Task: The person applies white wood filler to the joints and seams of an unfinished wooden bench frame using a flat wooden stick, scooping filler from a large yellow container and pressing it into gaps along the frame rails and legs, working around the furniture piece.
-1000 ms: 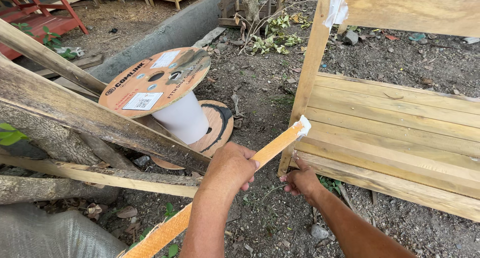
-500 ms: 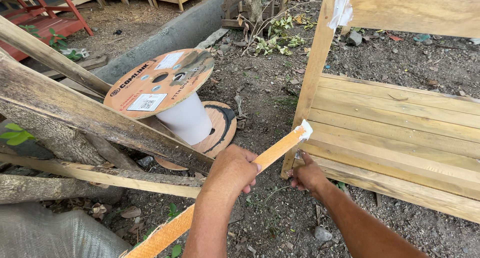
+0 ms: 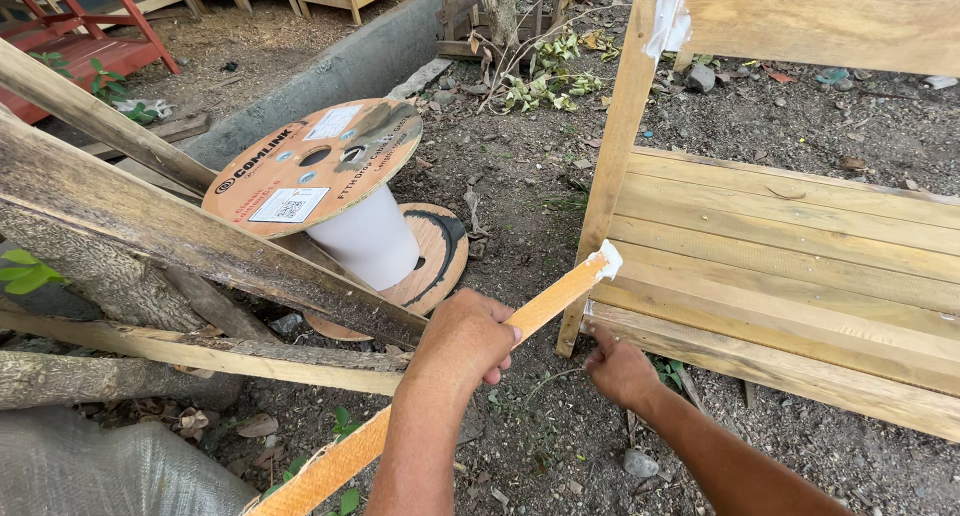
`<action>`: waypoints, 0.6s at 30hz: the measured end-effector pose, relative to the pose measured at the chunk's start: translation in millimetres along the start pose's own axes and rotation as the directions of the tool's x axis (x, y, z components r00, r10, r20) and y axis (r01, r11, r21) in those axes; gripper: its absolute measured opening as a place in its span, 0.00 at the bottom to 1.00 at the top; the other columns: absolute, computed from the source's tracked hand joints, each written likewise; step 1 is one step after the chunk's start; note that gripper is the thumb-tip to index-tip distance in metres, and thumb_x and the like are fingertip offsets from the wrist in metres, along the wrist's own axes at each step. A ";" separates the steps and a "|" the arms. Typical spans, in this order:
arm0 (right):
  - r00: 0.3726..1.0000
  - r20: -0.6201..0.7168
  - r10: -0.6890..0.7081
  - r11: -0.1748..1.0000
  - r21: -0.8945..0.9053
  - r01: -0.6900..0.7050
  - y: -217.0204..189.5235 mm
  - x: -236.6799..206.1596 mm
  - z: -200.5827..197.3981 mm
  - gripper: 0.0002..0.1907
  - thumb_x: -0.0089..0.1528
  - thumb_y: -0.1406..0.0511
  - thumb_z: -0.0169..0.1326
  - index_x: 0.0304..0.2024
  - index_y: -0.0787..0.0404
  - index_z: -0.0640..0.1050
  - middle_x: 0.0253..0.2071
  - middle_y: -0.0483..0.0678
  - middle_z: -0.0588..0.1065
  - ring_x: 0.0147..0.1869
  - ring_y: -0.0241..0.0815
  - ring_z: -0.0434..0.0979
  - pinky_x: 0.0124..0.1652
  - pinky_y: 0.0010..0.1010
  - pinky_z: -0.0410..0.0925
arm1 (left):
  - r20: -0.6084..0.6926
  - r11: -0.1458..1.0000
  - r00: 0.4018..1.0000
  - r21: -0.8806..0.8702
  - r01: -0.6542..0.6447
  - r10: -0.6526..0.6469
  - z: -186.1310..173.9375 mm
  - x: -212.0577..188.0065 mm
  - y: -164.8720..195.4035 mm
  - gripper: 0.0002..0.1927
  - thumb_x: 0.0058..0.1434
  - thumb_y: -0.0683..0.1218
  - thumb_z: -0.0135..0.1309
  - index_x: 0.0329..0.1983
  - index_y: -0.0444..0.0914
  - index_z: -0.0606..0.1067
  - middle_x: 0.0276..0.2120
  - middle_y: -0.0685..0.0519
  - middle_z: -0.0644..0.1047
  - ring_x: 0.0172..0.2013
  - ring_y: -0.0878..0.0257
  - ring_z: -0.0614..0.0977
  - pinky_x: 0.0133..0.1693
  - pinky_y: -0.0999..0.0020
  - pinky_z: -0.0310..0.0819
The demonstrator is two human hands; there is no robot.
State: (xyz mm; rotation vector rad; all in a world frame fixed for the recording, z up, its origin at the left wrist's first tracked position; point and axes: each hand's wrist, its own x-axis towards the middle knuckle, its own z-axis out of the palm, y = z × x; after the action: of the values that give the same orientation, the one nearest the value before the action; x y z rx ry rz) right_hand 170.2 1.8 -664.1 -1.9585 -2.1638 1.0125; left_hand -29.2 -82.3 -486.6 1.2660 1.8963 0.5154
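Observation:
My left hand (image 3: 462, 342) grips a long thin wooden slat (image 3: 555, 294) around its middle. The slat runs from the lower left up to the right, and its tip carries a white blob that touches the slatted wooden frame (image 3: 790, 266). My right hand (image 3: 618, 366) reaches low toward the foot of the frame's upright post (image 3: 618, 146), fingers bent near the bottom board; nothing shows in its grasp. A white smear also sits near the top of that post.
An empty cable spool (image 3: 330, 191) with a white core lies tilted on the dirt at centre left. Rough weathered planks (image 3: 150, 226) and a log (image 3: 90, 376) cross the left side. A grey concrete kerb (image 3: 330, 76), leafy branches (image 3: 550, 76) and red metal steps (image 3: 80, 26) lie beyond.
My right hand has slid a little along the bottom of the frame post. The slat's white tip stays against the frame, and the view has shifted slightly.

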 end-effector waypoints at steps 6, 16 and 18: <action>1.000 0.026 -0.010 0.777 -0.629 0.024 1.7 -11.6 -2.0 0.47 0.65 0.72 0.44 0.79 0.41 0.38 0.64 0.55 0.68 0.56 0.45 0.78 0.54 0.38 0.72 | -0.008 0.999 0.999 -0.002 0.048 -0.048 -2.3 -0.4 -0.9 0.16 0.63 0.44 0.58 0.55 0.43 0.81 0.24 0.50 0.82 0.18 0.67 0.78 0.23 0.71 0.73; 0.995 0.050 -0.081 0.629 -0.772 0.090 6.4 4.9 -8.7 0.45 0.66 0.71 0.44 0.79 0.42 0.41 0.58 0.53 0.71 0.56 0.44 0.73 0.54 0.40 0.68 | 0.028 0.999 0.999 0.023 0.044 -0.044 4.3 7.5 -13.1 0.16 0.64 0.44 0.57 0.55 0.43 0.82 0.25 0.52 0.82 0.18 0.68 0.78 0.22 0.73 0.72; 0.993 0.018 -0.114 0.729 -0.677 0.096 10.9 2.8 -6.6 0.42 0.65 0.69 0.46 0.78 0.39 0.46 0.60 0.52 0.69 0.58 0.44 0.72 0.56 0.42 0.66 | 0.050 0.999 0.998 0.024 0.049 -0.050 5.1 11.2 -18.0 0.17 0.63 0.43 0.57 0.56 0.44 0.82 0.25 0.51 0.83 0.18 0.68 0.78 0.21 0.73 0.70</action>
State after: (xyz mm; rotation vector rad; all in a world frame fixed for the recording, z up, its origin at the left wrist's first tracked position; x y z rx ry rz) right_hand 182.1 6.9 -665.3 -2.0046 -2.8669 0.1452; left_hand -38.0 -80.2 -506.5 1.2321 1.8916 0.4335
